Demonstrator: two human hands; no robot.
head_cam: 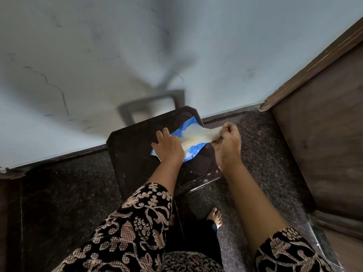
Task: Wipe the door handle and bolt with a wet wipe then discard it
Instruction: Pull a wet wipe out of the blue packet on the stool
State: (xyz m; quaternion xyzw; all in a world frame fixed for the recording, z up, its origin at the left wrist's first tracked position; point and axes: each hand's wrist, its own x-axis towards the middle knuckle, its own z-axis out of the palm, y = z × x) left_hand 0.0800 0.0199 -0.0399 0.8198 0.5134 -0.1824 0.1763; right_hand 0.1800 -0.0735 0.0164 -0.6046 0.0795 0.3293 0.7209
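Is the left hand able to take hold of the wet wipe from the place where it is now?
Probably yes. The left hand rests with straight fingers on the blue pack, and the wet wipe runs from the pack, close beside those fingers, to the right hand that pinches it. Nothing lies between them.

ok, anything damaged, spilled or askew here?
Only a jagged crack in the wall, left of the stool. Nothing spilled: the left hand presses the blue wipe pack on the stool, and the right hand pinches the wet wipe stretched from it.
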